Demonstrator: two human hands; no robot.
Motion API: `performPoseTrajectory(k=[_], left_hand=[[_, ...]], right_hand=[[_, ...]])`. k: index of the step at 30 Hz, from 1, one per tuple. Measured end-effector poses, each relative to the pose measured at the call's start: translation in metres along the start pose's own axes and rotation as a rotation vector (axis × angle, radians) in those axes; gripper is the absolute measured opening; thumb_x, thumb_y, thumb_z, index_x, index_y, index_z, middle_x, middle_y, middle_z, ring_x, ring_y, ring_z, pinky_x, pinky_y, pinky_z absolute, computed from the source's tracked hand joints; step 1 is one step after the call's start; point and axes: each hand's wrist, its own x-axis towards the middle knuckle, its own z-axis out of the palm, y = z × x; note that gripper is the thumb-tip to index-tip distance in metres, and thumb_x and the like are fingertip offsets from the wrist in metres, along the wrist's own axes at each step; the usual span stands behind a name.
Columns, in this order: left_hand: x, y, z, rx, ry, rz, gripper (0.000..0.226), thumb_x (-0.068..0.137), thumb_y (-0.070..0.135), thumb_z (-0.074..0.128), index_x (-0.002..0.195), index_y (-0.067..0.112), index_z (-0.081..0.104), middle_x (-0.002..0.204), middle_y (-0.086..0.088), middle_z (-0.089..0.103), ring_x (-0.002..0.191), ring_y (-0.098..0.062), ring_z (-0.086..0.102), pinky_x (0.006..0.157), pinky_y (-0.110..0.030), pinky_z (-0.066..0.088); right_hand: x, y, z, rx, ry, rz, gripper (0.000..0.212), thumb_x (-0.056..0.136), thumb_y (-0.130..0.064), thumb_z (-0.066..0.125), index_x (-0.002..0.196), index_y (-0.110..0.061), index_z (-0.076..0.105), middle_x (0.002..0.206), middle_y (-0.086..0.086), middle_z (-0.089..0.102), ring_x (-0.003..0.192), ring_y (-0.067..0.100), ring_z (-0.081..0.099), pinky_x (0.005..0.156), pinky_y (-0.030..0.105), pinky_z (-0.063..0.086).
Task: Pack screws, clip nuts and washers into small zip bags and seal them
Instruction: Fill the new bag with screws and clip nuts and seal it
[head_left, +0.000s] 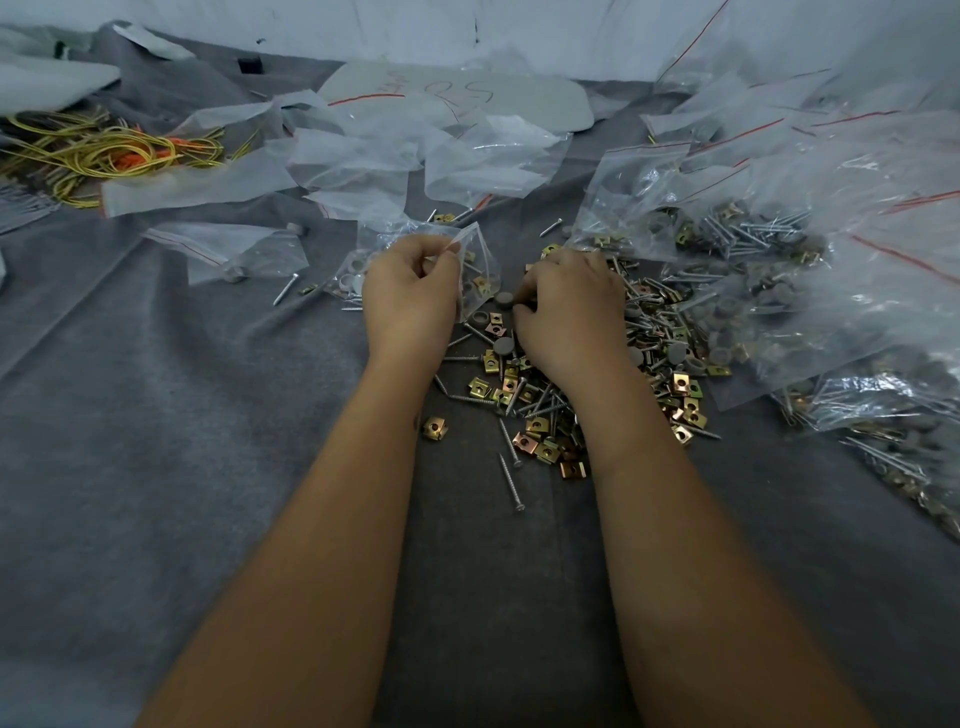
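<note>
My left hand (410, 291) pinches the top edge of a small clear zip bag (480, 257) that holds a few grey washers, screws and clip nuts. My right hand (569, 306) lies curled on the loose pile of parts (524, 410) and its fingertips pinch something small beside a grey washer (503, 299); what it pinches is hidden. Brass-coloured clip nuts (527, 441) and silver screws (510, 480) are scattered on the grey cloth between my forearms.
Filled zip bags (779, 291) with red seal lines are heaped at the right. Empty bags (363, 156) lie across the back, and one near-empty bag (234, 249) lies at the left. Yellow and orange wires (104, 153) sit far left. Grey cloth (182, 415) covers the surface.
</note>
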Motion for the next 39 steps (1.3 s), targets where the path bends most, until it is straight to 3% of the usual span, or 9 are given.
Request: performPoseTrajectory(k=[5,15,18,22,27,30,34,36,39], left_hand=[[0.0,0.0,0.0,0.013,-0.006,0.005,0.016,0.096,0.016,0.058,0.088,0.027,0.067,0.089,-0.02,0.07,0.07,-0.018,0.06,0.059,-0.03,0.051],[0.0,-0.001,0.0,0.031,-0.005,0.019,0.019,0.095,0.017,0.059,0.084,0.031,0.066,0.07,-0.001,0.064,0.059,-0.009,0.055,0.05,-0.023,0.046],[0.0,-0.002,0.0,0.051,-0.008,0.031,0.02,0.094,0.016,0.058,0.084,0.031,0.065,0.069,0.0,0.062,0.057,-0.009,0.053,0.048,-0.022,0.044],[0.0,-0.002,0.001,0.101,-0.024,0.069,0.024,0.092,0.015,0.057,0.08,0.034,0.064,0.064,0.006,0.057,0.048,0.0,0.046,0.043,-0.017,0.04],[-0.005,0.002,-0.002,0.098,-0.022,0.136,0.022,0.086,0.014,0.057,0.075,0.029,0.068,0.054,0.006,0.057,0.048,-0.001,0.046,0.046,-0.019,0.04],[-0.01,0.007,-0.004,0.046,-0.054,0.202,0.016,0.081,0.014,0.058,0.077,0.019,0.073,0.073,-0.014,0.066,0.063,-0.008,0.055,0.058,-0.023,0.046],[-0.005,0.013,-0.012,-0.09,-0.127,0.218,0.014,0.084,0.011,0.062,0.085,0.019,0.074,0.089,-0.004,0.07,0.09,-0.014,0.065,0.079,-0.026,0.051],[-0.003,0.014,-0.015,-0.116,-0.227,0.212,0.02,0.091,0.007,0.058,0.101,0.015,0.074,0.099,-0.002,0.072,0.099,-0.014,0.067,0.084,-0.026,0.05],[-0.006,0.016,-0.016,-0.076,-0.365,0.251,0.031,0.095,0.019,0.058,0.125,0.015,0.064,0.112,0.008,0.07,0.108,-0.002,0.064,0.083,-0.013,0.048]], right_hand=[[-0.001,0.0,-0.001,0.003,-0.011,0.02,0.027,0.091,-0.026,0.056,0.115,-0.02,0.066,0.13,0.003,0.051,0.125,0.026,0.037,0.101,0.041,0.028],[-0.002,-0.001,-0.004,0.012,-0.021,0.06,0.025,0.087,-0.032,0.06,0.107,-0.019,0.067,0.127,0.003,0.052,0.124,0.026,0.037,0.102,0.04,0.029],[-0.004,-0.006,-0.008,0.081,0.073,0.042,0.017,0.088,-0.027,0.061,0.101,-0.019,0.068,0.115,0.002,0.057,0.115,0.025,0.045,0.099,0.039,0.035],[-0.006,-0.019,-0.017,0.434,0.328,-0.001,0.006,0.084,-0.017,0.069,0.089,-0.019,0.07,0.09,-0.001,0.06,0.092,0.022,0.056,0.084,0.04,0.047],[-0.009,-0.025,-0.012,0.39,0.33,-0.13,0.013,0.082,-0.018,0.074,0.095,-0.018,0.078,0.097,0.006,0.059,0.096,0.026,0.051,0.081,0.037,0.043],[-0.008,-0.021,-0.012,0.442,0.201,-0.205,0.026,0.09,-0.011,0.061,0.113,-0.018,0.073,0.108,0.006,0.06,0.104,0.025,0.052,0.086,0.041,0.046],[-0.01,-0.018,-0.018,0.544,0.092,-0.218,0.052,0.079,0.01,0.051,0.123,-0.014,0.066,0.112,0.001,0.062,0.108,0.019,0.054,0.092,0.035,0.048],[-0.01,-0.017,-0.021,0.597,0.113,-0.173,0.05,0.08,0.012,0.052,0.12,-0.014,0.067,0.109,0.0,0.063,0.105,0.016,0.056,0.09,0.027,0.048],[-0.009,-0.013,-0.024,0.714,0.138,-0.028,0.024,0.09,-0.008,0.062,0.111,-0.017,0.07,0.105,-0.005,0.064,0.094,0.007,0.059,0.08,0.018,0.048]])
